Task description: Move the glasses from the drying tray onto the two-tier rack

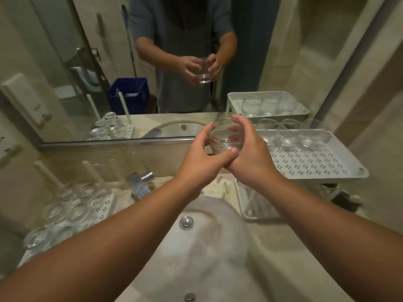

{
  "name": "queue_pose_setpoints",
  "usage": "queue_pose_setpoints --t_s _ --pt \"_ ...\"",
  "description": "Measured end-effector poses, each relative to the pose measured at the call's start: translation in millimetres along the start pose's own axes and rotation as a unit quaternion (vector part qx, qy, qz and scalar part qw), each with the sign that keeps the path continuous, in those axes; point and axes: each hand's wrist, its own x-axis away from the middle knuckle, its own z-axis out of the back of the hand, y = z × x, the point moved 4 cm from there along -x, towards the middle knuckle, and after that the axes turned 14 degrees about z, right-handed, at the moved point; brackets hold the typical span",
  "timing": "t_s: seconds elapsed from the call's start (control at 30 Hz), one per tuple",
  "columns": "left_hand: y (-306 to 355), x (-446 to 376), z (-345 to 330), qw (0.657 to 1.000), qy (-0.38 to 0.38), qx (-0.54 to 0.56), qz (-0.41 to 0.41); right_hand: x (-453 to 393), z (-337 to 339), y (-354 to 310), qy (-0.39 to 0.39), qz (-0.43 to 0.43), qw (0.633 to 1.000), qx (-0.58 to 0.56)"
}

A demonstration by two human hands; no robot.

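Now I hold one glass [225, 139] above the sink [196, 247], fingers of my left hand [201, 159] and right hand [250, 153] curled round it, near the rack [316, 162].

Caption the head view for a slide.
Both hands hold a glass above the sink, between drying tray and rack.

Glass [224, 138] gripped by left hand [201, 159] and right hand [250, 158] above sink [196, 247]; three glasses on rack [316, 168] top tier, more on drying tray [98, 205].
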Motion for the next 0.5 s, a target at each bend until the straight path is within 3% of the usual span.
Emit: queue_pose_setpoints --t_s 0.2,0.5 --pt "10.1 -28.3 -66.3 1.0 -0.008 0.004 -0.003 -7.9 58.3 47.6 0.043 -0.016 0.999 0.02" --pt "-10.3 -68.7 -127.9 0.999 -0.001 -0.043 0.03 -4.5 95.4 120.0 0.045 -0.065 0.996 0.051"
